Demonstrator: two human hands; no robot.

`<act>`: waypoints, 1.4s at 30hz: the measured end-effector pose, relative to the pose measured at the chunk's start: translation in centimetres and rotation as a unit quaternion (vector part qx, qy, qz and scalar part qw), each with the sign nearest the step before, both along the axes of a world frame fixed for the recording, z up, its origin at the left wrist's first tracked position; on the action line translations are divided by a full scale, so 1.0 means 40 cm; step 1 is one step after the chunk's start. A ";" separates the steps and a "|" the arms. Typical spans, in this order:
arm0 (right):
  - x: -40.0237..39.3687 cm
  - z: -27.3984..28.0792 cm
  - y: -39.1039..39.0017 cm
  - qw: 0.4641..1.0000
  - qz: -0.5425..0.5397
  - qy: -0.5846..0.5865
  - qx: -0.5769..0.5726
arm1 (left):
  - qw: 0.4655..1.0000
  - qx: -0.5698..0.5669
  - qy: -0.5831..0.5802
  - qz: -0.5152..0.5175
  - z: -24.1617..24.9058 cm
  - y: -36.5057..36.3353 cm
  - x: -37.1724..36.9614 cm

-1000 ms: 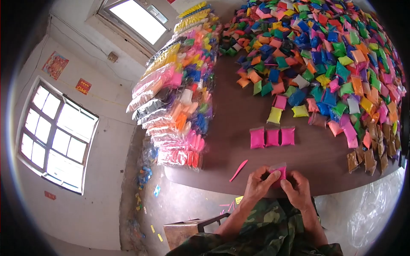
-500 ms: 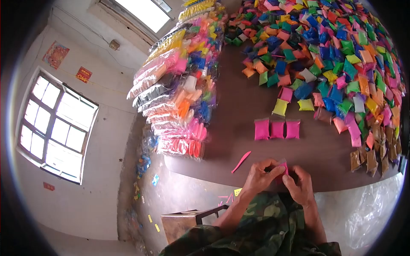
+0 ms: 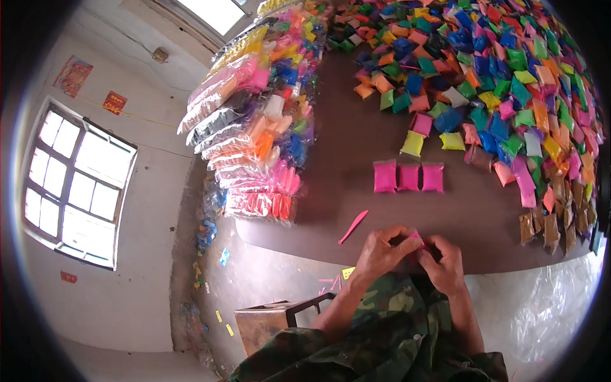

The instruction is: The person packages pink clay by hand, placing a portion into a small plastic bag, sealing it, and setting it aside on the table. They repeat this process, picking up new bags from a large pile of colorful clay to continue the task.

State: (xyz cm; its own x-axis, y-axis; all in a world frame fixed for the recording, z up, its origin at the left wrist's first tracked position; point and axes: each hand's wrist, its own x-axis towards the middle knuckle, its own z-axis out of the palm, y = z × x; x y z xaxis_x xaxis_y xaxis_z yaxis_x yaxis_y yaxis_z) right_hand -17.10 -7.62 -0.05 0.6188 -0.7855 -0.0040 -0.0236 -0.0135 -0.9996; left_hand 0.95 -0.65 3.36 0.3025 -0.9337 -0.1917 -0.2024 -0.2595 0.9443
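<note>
Near the table's front edge, my left hand [image 3: 386,252] and my right hand [image 3: 443,262] are both closed on a small pink packet [image 3: 416,238]. Fingers and thumbs pinch it from either side and cover most of it. Beyond my hands, three bright pink packets lie side by side: a left one [image 3: 384,177], a middle one [image 3: 408,177] and a right one [image 3: 433,177]. To the left of my left hand lies a pink plastic knife-like tool [image 3: 353,227], flat on the dark table [image 3: 305,237].
A large heap of colourful small packets [image 3: 509,95] covers the table's far and right side, with brown packets [image 3: 551,230] at its near end. Clear bags of packets [image 3: 254,153] are stacked along the left edge. A wooden stool [image 3: 267,321] stands below on the left.
The whole view has shifted slightly, so the table's things appear a little further left and up. My fingers have moved slightly on the pink packet, which both hands still hold.
</note>
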 end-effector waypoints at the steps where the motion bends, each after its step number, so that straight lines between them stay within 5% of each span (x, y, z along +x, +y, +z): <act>1: 0.006 0.003 0.002 1.000 -0.008 0.001 -0.014 | 1.000 -0.017 0.001 0.011 -0.010 0.000 0.004; 13: -0.003 -0.022 0.005 1.000 -0.016 -0.005 0.009 | 0.993 -0.048 0.099 0.040 -0.040 0.016 -0.004; 23: 0.002 0.006 -0.004 1.000 0.007 0.003 -0.006 | 0.994 -0.089 0.003 0.060 -0.046 0.013 0.007; 42: 0.006 -0.033 0.014 0.997 -0.045 -0.032 -0.059 | 0.996 -0.061 0.003 0.069 -0.042 0.014 -0.032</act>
